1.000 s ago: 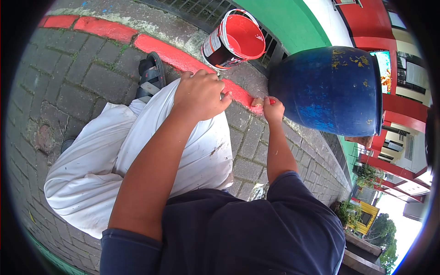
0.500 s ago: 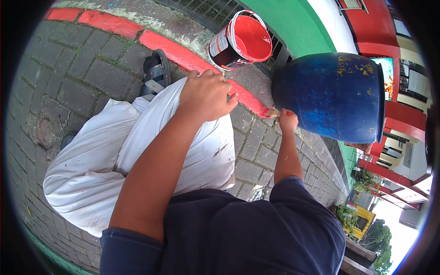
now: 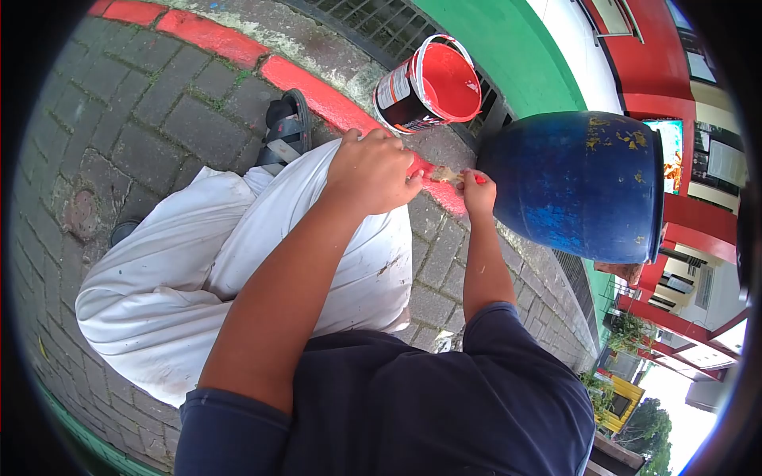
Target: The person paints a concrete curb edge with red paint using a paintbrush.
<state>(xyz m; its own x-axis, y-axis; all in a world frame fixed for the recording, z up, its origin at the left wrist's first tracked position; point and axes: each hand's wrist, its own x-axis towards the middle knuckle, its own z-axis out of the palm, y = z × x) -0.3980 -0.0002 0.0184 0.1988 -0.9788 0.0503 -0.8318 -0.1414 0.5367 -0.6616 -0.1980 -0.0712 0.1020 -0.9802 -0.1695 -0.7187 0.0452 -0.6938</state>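
Observation:
My right hand [image 3: 479,193] is wrapped round the handle of a paintbrush [image 3: 447,174], whose red-wet bristles lie against the red painted kerb [image 3: 317,94]. My left hand [image 3: 373,172] rests on my knee over the white trousers [image 3: 317,230], its fingers curled over the knee; a small dark thing shows by its thumb, too hidden to name. Just beyond the kerb stands an open bucket of red paint [image 3: 450,82], with red smears on its rim.
A large blue barrel [image 3: 571,186] stands to the right of the bucket. Behind are a metal drain grate [image 3: 361,24] and a green wall base [image 3: 508,47]. Grey paving bricks [image 3: 151,103] lie around my sandalled foot [image 3: 287,131].
My right hand has moved left along the kerb with the brush, away from the barrel's foot and closer to my left hand. The whole view has shifted slightly.

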